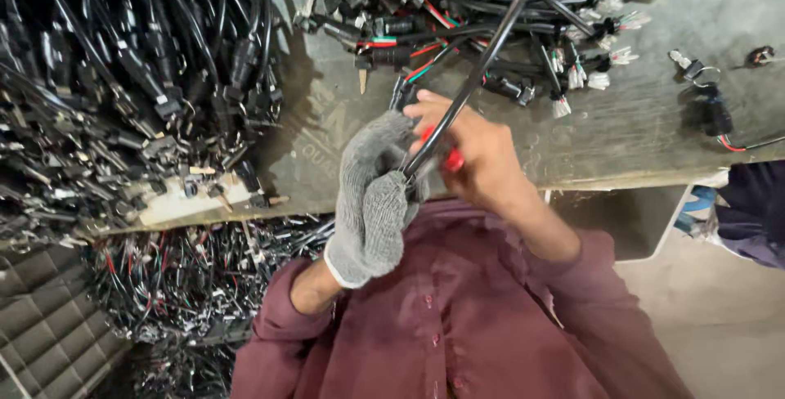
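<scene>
My left hand point(372, 195) wears a grey knitted glove and is closed around the near end of a thick black cable point(482, 60). That cable runs up and to the right, out past the top edge. My right hand point(478, 154) is bare and sits right beside the glove, gripping a red-handled tool point(450, 159) held against the cable. Only small bits of the tool's red handle show between the fingers. Both hands hover over the front edge of a worn grey worktable point(646, 133).
A big heap of black cables with connectors point(123, 80) fills the table's left side. More cables with red, green and white wire ends point(507, 6) lie at the top. A bin of wire scraps point(188, 284) stands below the table. Another person's dark sleeve point(756, 211) shows at right.
</scene>
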`<state>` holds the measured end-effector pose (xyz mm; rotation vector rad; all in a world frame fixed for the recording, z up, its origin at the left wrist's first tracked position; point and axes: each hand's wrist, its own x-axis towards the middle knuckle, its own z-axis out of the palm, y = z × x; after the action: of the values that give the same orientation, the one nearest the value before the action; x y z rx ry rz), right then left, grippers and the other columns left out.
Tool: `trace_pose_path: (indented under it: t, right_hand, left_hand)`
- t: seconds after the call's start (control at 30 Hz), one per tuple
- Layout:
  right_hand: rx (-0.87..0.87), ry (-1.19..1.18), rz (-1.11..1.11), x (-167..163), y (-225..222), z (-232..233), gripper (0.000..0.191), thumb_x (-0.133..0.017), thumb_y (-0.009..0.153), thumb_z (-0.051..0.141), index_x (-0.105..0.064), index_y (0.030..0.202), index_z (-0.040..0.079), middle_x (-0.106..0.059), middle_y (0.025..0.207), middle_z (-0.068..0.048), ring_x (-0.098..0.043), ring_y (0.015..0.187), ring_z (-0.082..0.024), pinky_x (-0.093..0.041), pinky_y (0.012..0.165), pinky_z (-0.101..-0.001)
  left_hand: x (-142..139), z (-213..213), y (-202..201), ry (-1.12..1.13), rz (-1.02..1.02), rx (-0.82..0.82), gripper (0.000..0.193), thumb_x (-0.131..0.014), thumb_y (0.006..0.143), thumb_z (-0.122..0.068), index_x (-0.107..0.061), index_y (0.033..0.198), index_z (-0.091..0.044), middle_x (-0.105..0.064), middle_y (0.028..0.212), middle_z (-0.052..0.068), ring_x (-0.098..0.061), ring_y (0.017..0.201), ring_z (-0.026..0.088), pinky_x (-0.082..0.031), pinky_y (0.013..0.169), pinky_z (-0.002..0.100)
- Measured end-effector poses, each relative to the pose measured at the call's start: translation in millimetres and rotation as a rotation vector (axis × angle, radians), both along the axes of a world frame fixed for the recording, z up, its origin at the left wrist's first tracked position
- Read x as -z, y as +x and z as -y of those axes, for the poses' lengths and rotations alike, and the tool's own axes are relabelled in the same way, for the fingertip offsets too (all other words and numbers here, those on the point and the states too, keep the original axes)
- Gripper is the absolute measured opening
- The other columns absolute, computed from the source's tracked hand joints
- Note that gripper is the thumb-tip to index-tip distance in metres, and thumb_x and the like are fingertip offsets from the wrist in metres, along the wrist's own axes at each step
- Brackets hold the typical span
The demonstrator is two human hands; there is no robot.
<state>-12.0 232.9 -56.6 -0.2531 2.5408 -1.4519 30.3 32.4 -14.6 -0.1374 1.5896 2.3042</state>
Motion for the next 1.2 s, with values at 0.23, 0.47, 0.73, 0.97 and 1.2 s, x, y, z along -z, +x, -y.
trace_pose_path:
  t: [0.23,0.47,0.73,0.97,1.2]
  right_hand:
    - [-0.181,0.419,-0.492,-1.4,-21.4,9.5,0.04,-0.089,0.075,0.039,-0.063,0.088,0.011,-0.066,0.087,-0.002,-0.066,0.08,-0.023,-0.047,0.058,-0.0388]
    - [-0.262,0.148,-0.24,6.8,-11.6,2.1,0.032,-0.081,0.084,0.028,-0.061,0.103,0.011,-0.065,0.096,-0.005,-0.065,0.091,-0.029,-0.051,0.069,-0.0413]
    - [-0.166,0.183,-0.242,6.4,5.7,9.5,0.036,-0.078,0.074,0.02,-0.06,0.103,0.009,-0.066,0.098,-0.006,-0.066,0.092,-0.031,-0.051,0.069,-0.0421]
    - [-0.177,0.147,-0.294,4.3,8.1,5.7,0.039,-0.078,0.076,0.019,-0.057,0.106,0.006,-0.063,0.104,-0.011,-0.064,0.095,-0.034,-0.05,0.07,-0.0429]
    - [-0.153,0.155,-0.274,6.4,9.7,3.7,0.05,-0.078,0.068,0.018,-0.061,0.113,0.006,-0.065,0.097,-0.009,-0.065,0.089,-0.033,-0.052,0.071,-0.0434]
  left_hand:
    - [-5.2,22.7,0.3,-0.284,-0.072,0.128,0.055,-0.051,0.111,-0.012,-0.031,0.162,-0.007,-0.056,0.105,0.002,-0.051,0.082,0.009,-0.048,0.07,0.021]
    - [-20.1,25.8,-17.6,-0.579,-0.399,0.225,0.071,-0.073,0.097,-0.013,-0.033,0.155,-0.004,-0.061,0.133,0.018,-0.066,0.11,0.027,-0.056,0.094,0.036]
    - [-1.2,11.8,-6.9,-0.774,-0.559,0.08,0.07,-0.081,0.094,-0.012,-0.043,0.152,-0.001,-0.062,0.133,0.02,-0.066,0.111,0.038,-0.054,0.096,0.04]
    - [-6.2,8.2,-8.9,-0.775,-0.571,0.103,0.069,-0.079,0.096,-0.01,-0.042,0.154,-0.002,-0.064,0.12,0.017,-0.064,0.103,0.035,-0.054,0.089,0.041]
    - [-3.2,5.7,-9.3,-0.86,-0.588,0.19,0.072,-0.077,0.093,-0.007,-0.04,0.154,0.0,-0.064,0.125,0.02,-0.061,0.106,0.04,-0.051,0.089,0.045]
